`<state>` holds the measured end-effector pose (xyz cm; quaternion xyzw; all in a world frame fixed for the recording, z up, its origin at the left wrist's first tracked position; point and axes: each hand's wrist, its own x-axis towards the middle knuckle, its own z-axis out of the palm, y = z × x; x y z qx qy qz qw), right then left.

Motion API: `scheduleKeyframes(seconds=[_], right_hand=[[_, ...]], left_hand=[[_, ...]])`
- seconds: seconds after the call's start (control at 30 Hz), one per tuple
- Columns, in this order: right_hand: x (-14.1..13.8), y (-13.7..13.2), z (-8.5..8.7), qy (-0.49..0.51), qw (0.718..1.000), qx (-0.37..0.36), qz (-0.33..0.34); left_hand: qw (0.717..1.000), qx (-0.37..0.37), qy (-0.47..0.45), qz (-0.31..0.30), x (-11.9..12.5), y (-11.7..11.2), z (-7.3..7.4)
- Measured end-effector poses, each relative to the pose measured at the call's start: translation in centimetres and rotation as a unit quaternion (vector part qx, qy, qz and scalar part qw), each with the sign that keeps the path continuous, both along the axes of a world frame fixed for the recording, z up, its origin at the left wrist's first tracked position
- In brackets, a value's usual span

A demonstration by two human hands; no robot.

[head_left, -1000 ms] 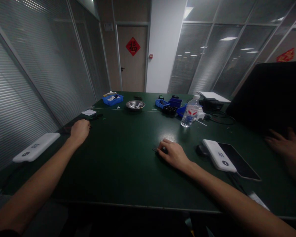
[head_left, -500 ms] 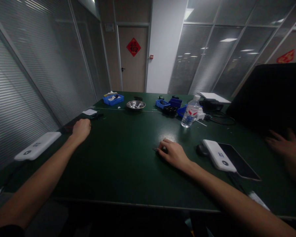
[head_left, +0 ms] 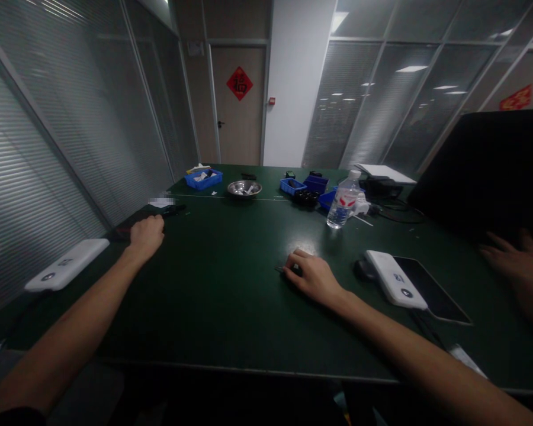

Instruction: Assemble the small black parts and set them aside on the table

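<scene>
My left hand [head_left: 146,236] rests on the green table [head_left: 213,296] at the left, its fingers curled in and closed. Whatever it may hold is hidden. Just beyond it lie a dark object [head_left: 174,209] and a white paper [head_left: 161,202]. Near the middle, my right hand [head_left: 311,275] lies on the tabletop, closed around a small dark object with a thin metallic tip [head_left: 279,269]. That tip points left; the exact kind cannot be made out. To the right of this hand is a white power bank [head_left: 395,281].
Farther back stand a metal bowl [head_left: 244,189], a blue basket [head_left: 204,179], several blue trays [head_left: 316,184] and a water bottle [head_left: 343,201]. A dark tablet [head_left: 430,290] and a black monitor [head_left: 493,171] are at right, with another person's hand [head_left: 510,257]. Another white power bank [head_left: 66,265] lies left.
My left hand has turned slightly, with its knuckles showing more from above. My right hand stays in place with the dark object.
</scene>
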<state>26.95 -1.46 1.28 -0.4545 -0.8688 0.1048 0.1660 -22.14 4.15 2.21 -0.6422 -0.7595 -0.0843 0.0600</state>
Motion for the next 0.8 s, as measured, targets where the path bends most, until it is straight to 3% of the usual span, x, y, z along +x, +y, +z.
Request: scheduleKeyframes(seconds=[0.2, 0.4, 0.57, 0.8], right_hand=[[0.0, 0.1, -0.1, -0.005, 1.0, -0.001, -0.004], [0.0, 0.0, 0.0, 0.005, 1.0, -0.004, 0.0], [-0.2, 0.0, -0.1, -0.003, 1.0, 0.001, -0.004], [-0.2, 0.0, -0.3, -0.008, 1.0, 0.005, -0.003]], left_hand=[[0.996, 0.008, 0.083, 0.021, 0.8, 0.3, -0.2], [0.993, 0.022, 0.104, -0.054, 4.0, -0.5, 1.0], [0.983, 0.0, 0.017, -0.181, 10.1, -2.5, 2.1], [0.913, -0.055, -0.021, -0.404, 21.9, -7.7, 1.9]])
